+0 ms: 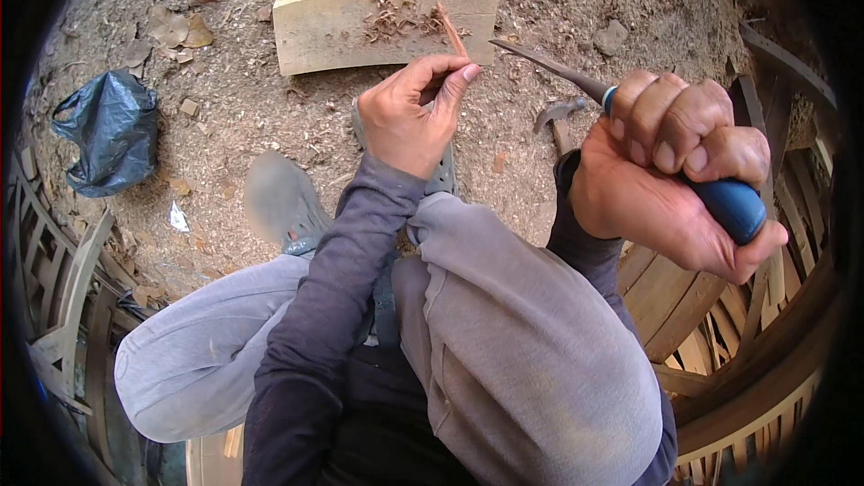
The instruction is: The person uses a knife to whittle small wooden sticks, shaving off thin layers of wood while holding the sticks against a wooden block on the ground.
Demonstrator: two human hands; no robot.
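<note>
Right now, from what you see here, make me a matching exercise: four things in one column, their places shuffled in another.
Things:
1. thin reddish-brown strip
2. blue-handled tool
3. hammer
4. plastic bag

Places:
A. on the ground, right of centre
B. gripped in the right hand
C. on the ground, far left
D. pinched in the left hand

Pairs: 1-D, 2-B, 3-A, 4-C

Shavings [391, 22] on board [315, 31], bag [112, 135] left
</note>
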